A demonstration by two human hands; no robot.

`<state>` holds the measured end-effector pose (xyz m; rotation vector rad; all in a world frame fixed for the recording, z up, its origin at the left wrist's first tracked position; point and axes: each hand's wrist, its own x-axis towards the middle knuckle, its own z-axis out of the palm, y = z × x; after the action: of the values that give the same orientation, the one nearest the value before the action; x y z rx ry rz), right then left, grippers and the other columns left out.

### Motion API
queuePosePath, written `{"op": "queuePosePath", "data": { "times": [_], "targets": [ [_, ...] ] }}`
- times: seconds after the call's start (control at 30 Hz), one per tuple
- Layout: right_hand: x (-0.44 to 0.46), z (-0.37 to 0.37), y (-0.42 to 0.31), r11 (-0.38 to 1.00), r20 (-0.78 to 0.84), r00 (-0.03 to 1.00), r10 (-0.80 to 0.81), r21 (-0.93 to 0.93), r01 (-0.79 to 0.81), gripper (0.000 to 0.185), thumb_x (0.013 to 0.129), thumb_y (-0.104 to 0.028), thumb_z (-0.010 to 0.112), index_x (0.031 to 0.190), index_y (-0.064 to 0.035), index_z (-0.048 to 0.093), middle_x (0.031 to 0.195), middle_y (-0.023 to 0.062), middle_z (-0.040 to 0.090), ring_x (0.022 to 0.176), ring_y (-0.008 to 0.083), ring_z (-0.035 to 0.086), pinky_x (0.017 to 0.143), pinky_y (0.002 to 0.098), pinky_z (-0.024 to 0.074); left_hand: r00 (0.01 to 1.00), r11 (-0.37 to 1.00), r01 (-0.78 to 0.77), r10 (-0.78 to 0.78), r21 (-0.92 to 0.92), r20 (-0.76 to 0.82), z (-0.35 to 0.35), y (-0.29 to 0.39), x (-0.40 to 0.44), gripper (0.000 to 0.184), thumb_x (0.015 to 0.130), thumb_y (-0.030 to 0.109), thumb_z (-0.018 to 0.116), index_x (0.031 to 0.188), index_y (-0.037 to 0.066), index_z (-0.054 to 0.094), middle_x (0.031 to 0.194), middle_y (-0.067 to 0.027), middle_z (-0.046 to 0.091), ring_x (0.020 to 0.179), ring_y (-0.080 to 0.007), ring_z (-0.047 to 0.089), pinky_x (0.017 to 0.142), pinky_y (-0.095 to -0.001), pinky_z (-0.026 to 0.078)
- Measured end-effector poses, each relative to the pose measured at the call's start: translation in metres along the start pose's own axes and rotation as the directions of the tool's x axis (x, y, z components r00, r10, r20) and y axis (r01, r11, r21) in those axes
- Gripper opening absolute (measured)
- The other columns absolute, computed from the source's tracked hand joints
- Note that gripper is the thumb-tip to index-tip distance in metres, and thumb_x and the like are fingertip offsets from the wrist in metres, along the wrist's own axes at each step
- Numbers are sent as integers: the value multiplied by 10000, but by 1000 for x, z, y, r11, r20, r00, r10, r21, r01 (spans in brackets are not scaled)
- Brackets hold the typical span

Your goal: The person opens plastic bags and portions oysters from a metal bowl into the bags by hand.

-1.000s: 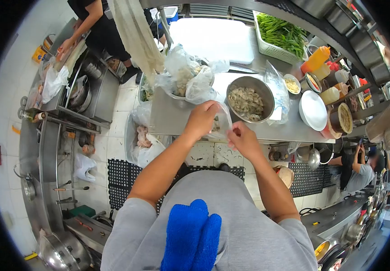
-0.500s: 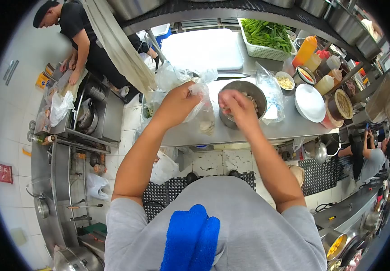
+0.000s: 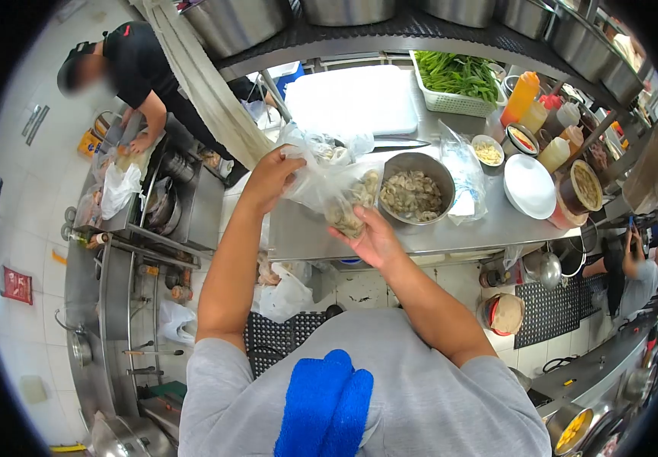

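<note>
Left hand (image 3: 272,179) pinching the upper part of a clear plastic bag (image 3: 344,209). Right hand (image 3: 373,238) palm up, grasping the bag's filled bottom. Bag spans the gap between them, greyish pieces bulging at the right fingers. Steel bowl (image 3: 412,161) of similar pieces just beyond the right hand, to its right; knife (image 3: 401,145) farther out.

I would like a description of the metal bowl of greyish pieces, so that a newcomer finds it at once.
Find the steel table before the camera wearer. Near its front edge, beyond and right of the right hand, stands a metal bowl. Unlike the white dish farther right, it is bare metal and holds greyish pieces.
</note>
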<state>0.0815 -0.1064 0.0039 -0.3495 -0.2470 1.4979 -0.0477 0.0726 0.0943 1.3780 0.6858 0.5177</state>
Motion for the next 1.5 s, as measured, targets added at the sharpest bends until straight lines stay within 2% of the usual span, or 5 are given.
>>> {"op": "queuePosePath", "data": {
  "times": [0.7, 0.87, 1.07, 1.27, 1.5],
  "targets": [
    [0, 22, 21, 915, -13, 940, 340, -227, -334, 524, 876, -251, 586, 1315, -75, 362, 1256, 87, 487, 1138, 244, 491, 902, 385, 429, 976, 935, -142, 76, 326, 205, 2, 86, -21, 238, 836, 142, 529, 1023, 45, 640, 856, -2, 642, 610, -30, 473, 486, -177, 331],
    [3, 68, -13, -259, 402, 790, -462, -914, 313, 661, 772, -325, 701, 1283, -27, 405, 1173, 133, 522, 1014, 237, 514, 771, 345, 451, 971, 824, -177, 57, 538, 233, 4, 125, -36, 251, 845, 212, 554, 1011, 63, 669, 824, 14, 647, 607, -7, 454, 475, -171, 321],
    [66, 136, -33, -527, 468, 816, -340, -813, 247, 512, 795, -230, 643, 1215, 5, 468, 1042, 146, 593, 955, 242, 542, 756, 328, 448, 961, 813, -207, 65, 544, 270, 0, 133, -17, 321, 833, 302, 588, 1061, 82, 646, 924, 5, 626, 637, -56, 502, 570, -212, 389],
    [92, 133, -64, 455, 171, 943, -286, -842, 291, 232, 898, -170, 476, 969, 0, 617, 836, 40, 650, 735, 117, 576, 677, 246, 442, 917, 985, -123, 66, -121, -392, -33, 26, -31, 596, 841, 559, 511, 1196, 81, 527, 1117, -46, 550, 950, -168, 532, 832, -373, 405],
    [115, 95, -69, 893, -65, 995, -73, -449, 36, 276, 935, -184, 416, 1086, 2, 554, 973, 101, 611, 815, 182, 591, 768, 321, 498, 992, 408, -1, 117, -913, 51, 55, -37, -39, 669, 881, 590, 418, 1320, 88, 358, 1299, -96, 468, 1186, -270, 459, 963, -537, 354]
  ]
}}
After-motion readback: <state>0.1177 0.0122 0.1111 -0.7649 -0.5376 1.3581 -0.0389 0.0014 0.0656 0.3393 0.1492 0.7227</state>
